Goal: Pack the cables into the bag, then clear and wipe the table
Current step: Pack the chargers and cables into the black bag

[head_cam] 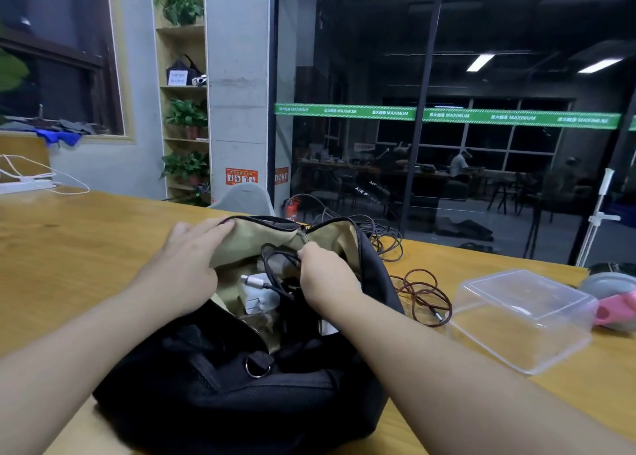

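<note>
Black backpack (261, 379) at centre frame gapes on the wooden table (79, 248), left hand (186, 265) flat on its lining, right hand (327, 275) pinching a black cable (275, 253) inside; packing continues, reddish-brown cables (423, 292) at centre right likely next.

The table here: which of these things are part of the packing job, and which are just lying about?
Part of the job:
black backpack with tan lining
black cable
white charger
reddish-brown cable coil

Lying about:
clear plastic box
white power strip
pink and grey object
</note>
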